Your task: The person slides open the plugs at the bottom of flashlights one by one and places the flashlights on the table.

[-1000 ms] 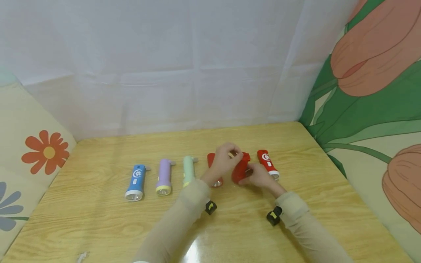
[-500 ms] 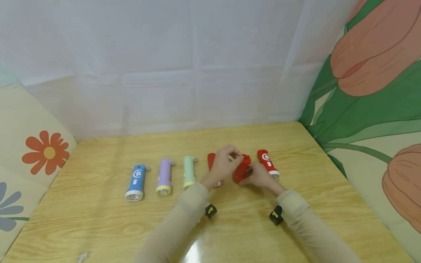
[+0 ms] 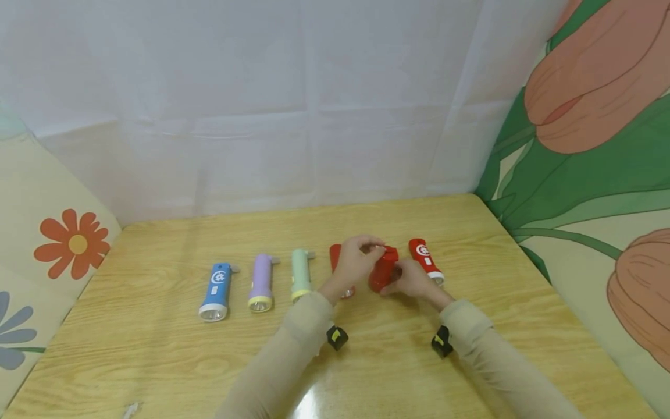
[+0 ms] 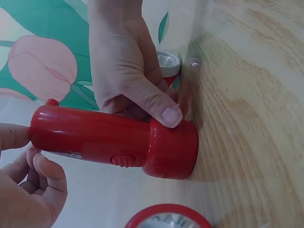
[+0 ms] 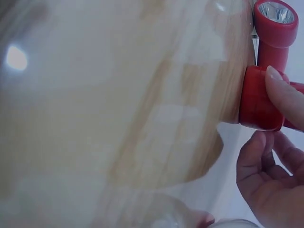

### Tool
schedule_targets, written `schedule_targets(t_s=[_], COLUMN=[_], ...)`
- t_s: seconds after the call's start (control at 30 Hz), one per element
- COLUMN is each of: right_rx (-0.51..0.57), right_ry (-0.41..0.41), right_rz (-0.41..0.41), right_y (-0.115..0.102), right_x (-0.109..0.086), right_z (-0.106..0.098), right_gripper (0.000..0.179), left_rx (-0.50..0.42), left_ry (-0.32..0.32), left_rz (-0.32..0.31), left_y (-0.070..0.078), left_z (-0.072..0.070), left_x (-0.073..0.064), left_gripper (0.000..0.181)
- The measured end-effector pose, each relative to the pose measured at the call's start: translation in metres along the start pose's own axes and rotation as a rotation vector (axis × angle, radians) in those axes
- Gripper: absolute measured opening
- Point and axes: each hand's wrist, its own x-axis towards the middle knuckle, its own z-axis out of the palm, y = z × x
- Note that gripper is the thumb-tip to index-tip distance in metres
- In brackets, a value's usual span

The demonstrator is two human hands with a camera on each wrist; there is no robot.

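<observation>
A red flashlight stands nearly upright, its wide lamp end down on the table. My right hand grips that wide end low down; the thumb lies along the ring, while the other fingers are mostly hidden in the left wrist view. At the narrow tail end my left hand has its fingertips on the tip, with fingers bent in a pinch. The left wrist view also shows a ridged red switch on the barrel. A second red flashlight lies partly hidden behind my left hand.
To the right lies a red-and-white flashlight. On the left, green, purple and blue flashlights lie in a row, each with a small grey piece sticking out. A whitish object sits at the lower left edge.
The red flashlight has turned slightly and shifted a little between my hands. My left fingers have lowered a bit; the other flashlights stay in place.
</observation>
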Motion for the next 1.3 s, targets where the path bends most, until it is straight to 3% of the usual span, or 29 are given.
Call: schedule_targets(t_s=[0.3, 0.57, 0.97, 1.3], right_rx=[0.05, 0.045, 0.038, 0.038], right_ry=[-0.039, -0.042, -0.044, -0.056], right_rz=[0.007, 0.037, 0.013, -0.011], right_y=[-0.002, -0.002, 0.002, 0.001], right_x=[0.004, 0.004, 0.004, 0.003], right_z=[0.001, -0.001, -0.001, -0.002], right_gripper=[0.045, 0.042, 0.041, 0.041], left_rx=[-0.051, -0.011, 0.022, 0.046], left_ry=[-0.012, -0.012, -0.019, -0.012], left_rz=[-0.141, -0.116, -0.157, -0.136], left_y=[0.005, 0.009, 0.01, 0.008], left_z=[-0.003, -0.003, -0.002, -0.001], left_x=[0.003, 0.005, 0.006, 0.008], left_gripper=[0.011, 0.008, 0.008, 0.006])
